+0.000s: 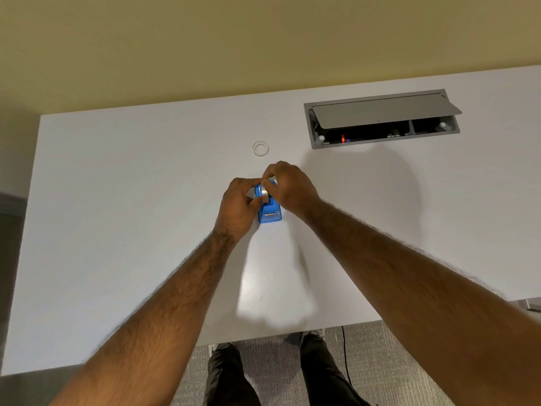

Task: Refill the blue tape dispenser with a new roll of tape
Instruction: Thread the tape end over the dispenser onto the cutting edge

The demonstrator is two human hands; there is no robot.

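The left hand [239,207] curls against the left side of the blue tape dispenser [270,214], thumb pressed to its body, gripping it. The dispenser stands on the white counter [117,200], near its middle. A clear roll of tape [265,193] sits in the dispenser's top. The right hand [290,186] arches over from the right, fingertips pinching the roll. Beyond the hands lies a bare tape ring [260,148], and further right a grey cable hatch [382,118] with its lid raised.
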